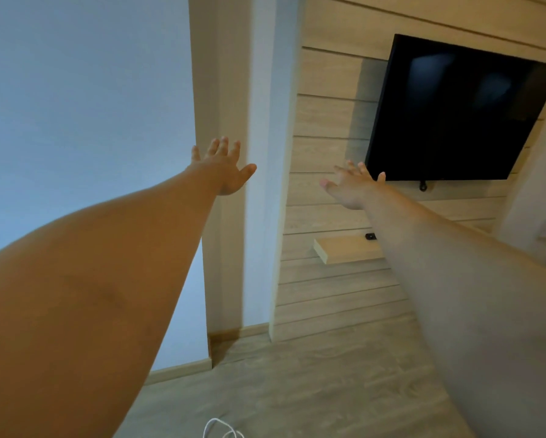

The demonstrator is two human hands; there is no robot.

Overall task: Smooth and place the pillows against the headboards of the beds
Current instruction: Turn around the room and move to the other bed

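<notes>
Two bare arms reach forward, left hand (224,167) and right hand (354,188) (fingers (222,145) spread, holding nothing) before one television (455,112).

A dark television (458,112) hangs on the slatted wall (328,153) above a small shelf (344,249).

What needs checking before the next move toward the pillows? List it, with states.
1. Left hand free: ok, fingers spread, holding nothing.
2. Right hand free: ok, open and empty.
3. Pillows in sight: not ok, none in view.
4. Bed and headboard in sight: not ok; only the TV on the slatted wall.
5. Floor free of snags: not ok, a white cord lies at the bottom edge.
</notes>
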